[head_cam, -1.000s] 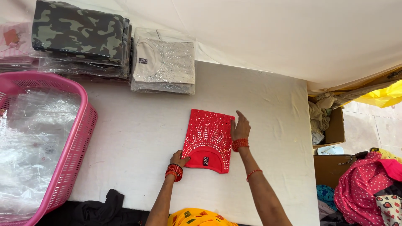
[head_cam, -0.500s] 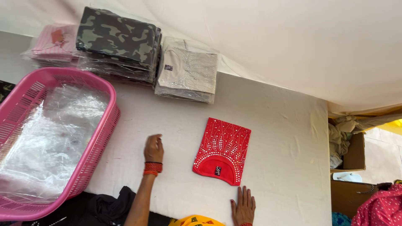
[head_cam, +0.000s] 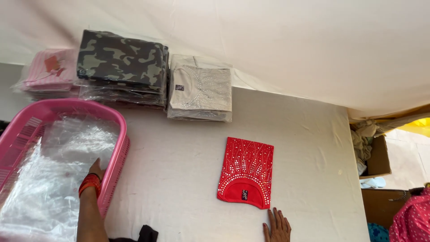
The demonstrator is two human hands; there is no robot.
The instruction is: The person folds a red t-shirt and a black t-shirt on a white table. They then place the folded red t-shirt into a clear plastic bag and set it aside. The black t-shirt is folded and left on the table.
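Observation:
A folded red garment [head_cam: 246,172] with silver studs lies flat on the white cloth-covered table [head_cam: 179,170]. My right hand [head_cam: 277,225] rests flat on the table just below the garment's lower right corner, fingers apart, holding nothing. My left hand [head_cam: 94,171], with red bangles on the wrist, reaches over the rim of the pink plastic basket [head_cam: 117,148] and touches the clear plastic bags [head_cam: 58,179] inside; its fingers are partly hidden among the plastic.
Along the table's far edge sit stacks of bagged folded clothes: pink [head_cam: 47,74], camouflage [head_cam: 121,65] and beige [head_cam: 201,92]. A white sheet hangs behind. Cardboard boxes [head_cam: 378,157] with cloth stand right of the table. Dark fabric [head_cam: 145,234] lies at the near edge.
My left hand moved left from the table surface into the pink basket. My right hand left the garment and rests below it. The view shifted closer and left.

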